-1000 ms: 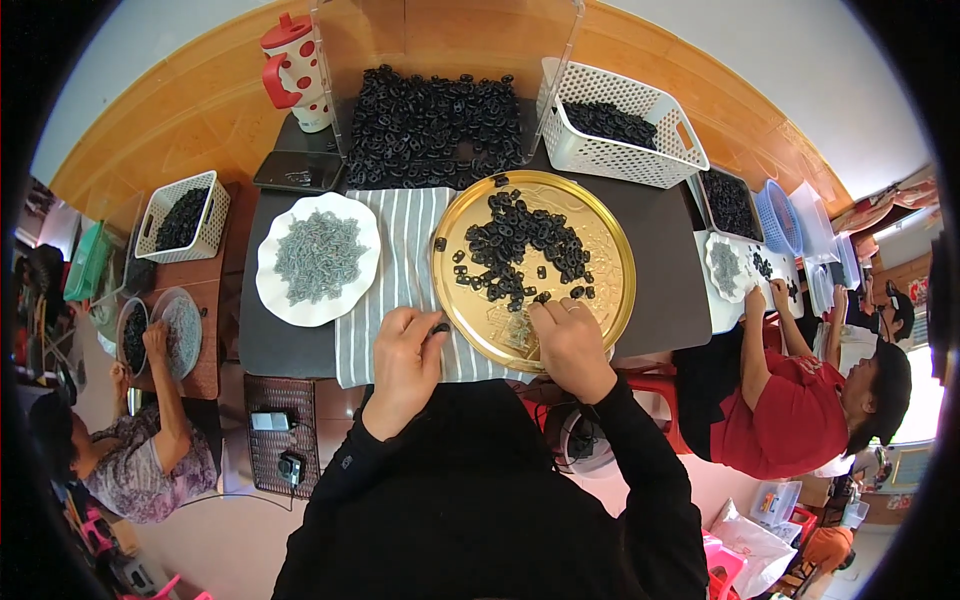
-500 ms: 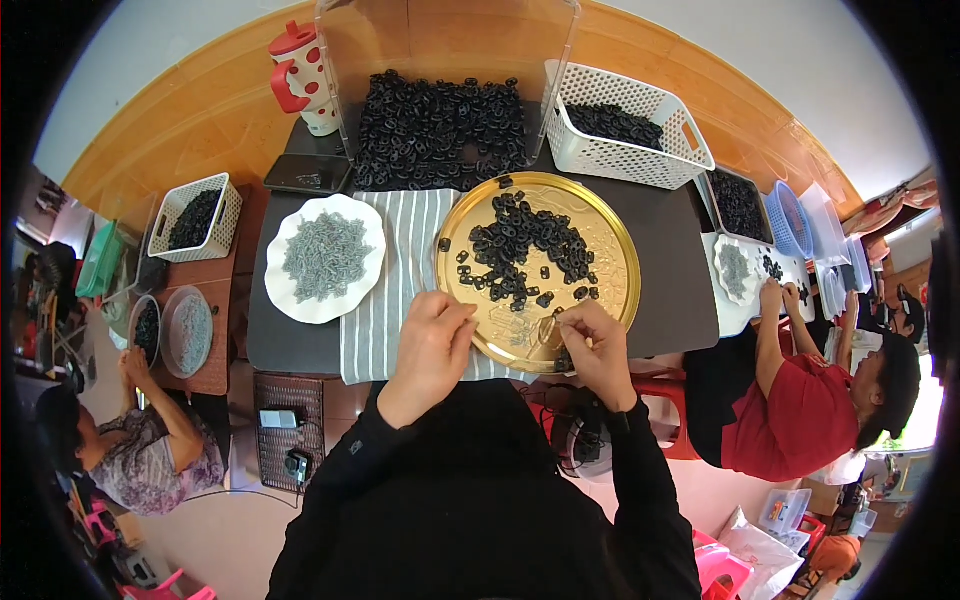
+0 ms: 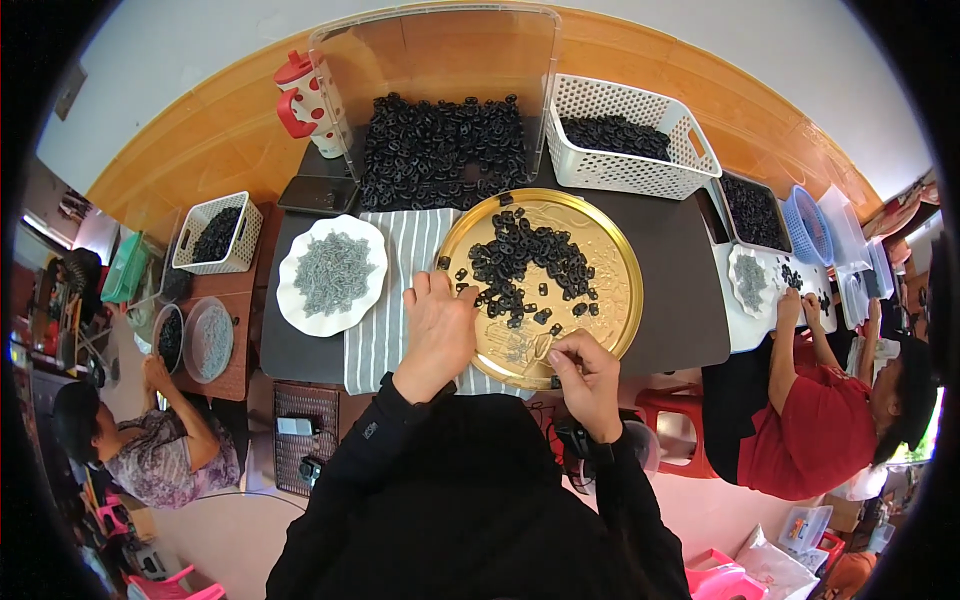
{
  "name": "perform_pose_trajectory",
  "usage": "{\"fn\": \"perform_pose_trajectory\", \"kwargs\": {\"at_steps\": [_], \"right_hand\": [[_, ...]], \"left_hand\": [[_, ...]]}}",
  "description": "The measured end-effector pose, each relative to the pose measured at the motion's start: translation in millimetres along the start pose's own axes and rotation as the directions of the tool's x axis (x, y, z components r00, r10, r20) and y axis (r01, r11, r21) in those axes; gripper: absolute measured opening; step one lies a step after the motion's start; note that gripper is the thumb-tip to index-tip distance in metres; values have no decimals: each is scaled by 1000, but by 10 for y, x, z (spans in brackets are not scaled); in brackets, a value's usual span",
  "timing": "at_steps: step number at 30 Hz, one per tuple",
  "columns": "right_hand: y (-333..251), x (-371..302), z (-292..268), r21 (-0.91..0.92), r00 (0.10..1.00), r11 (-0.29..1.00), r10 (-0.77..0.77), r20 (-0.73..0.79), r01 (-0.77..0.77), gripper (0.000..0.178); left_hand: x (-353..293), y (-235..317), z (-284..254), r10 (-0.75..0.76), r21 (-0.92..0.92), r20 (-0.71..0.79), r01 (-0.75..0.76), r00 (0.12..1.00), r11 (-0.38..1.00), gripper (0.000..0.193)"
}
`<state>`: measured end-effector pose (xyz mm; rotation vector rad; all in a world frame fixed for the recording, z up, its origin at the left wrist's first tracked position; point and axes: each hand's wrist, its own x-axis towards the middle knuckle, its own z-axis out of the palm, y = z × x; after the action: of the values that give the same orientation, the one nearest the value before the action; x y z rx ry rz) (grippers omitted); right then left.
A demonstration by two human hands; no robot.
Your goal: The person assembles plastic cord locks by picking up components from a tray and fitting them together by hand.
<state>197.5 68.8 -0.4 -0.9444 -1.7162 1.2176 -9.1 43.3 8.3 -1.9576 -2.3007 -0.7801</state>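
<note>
A dark table (image 3: 680,320) is seen from above, with a round gold tray (image 3: 607,235) set at its near edge, right of the middle. On the tray, small black pieces (image 3: 520,255) are heaped toward the far and middle part, with a few strays spread to the right and nearer. A thin scatter of pale, slender pieces (image 3: 517,347) is seen close to the tray's near rim.

The left hand (image 3: 437,322) is held back-upward over the tray's left rim, fingers bent; its inner side is hidden, so whether anything is held cannot be told. The right hand (image 3: 590,375) is held at the tray's near right rim, its grip narrowed to thumb and forefinger drawn together; whether a tiny piece is pinched between them cannot be made out.

Near the table's left edge, grey slender pieces (image 3: 338,273) are piled on a white scalloped plate (image 3: 288,280). Between plate and tray, a striped cloth (image 3: 400,240) is spread to the near edge. Along the far edge, more black parts (image 3: 440,150) are banked behind the tray, and a white basket (image 3: 625,178) is placed at the far right corner.

The step in hand is judged to be fingertip work on single small pieces over the tray. For the next move, a light, precise pinch seems to be called for.
</note>
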Motion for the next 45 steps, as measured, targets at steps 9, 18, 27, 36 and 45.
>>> {"fn": "perform_pose_trajectory", "kwargs": {"at_steps": [9,18,27,36,45], "right_hand": [[70,-12,17,4,999,999,-53,-4,53,2],[88,-22,84,7,999,999,-40,-4,40,3],[101,-28,113,10,1000,1000,-20,-13,20,2],[52,-31,118,-53,997,996,-73,13,73,3],[-243,25,445,129,991,987,-107,76,97,4]], "left_hand": [[37,8,10,63,-29,7,-63,998,998,15],[77,-92,95,4,-183,113,17,994,983,17],[77,-82,118,1,-185,99,17,995,983,16],[-8,-81,2,99,-310,-34,-105,994,945,14],[-344,-97,-252,18,-945,258,248,966,211,15]]}}
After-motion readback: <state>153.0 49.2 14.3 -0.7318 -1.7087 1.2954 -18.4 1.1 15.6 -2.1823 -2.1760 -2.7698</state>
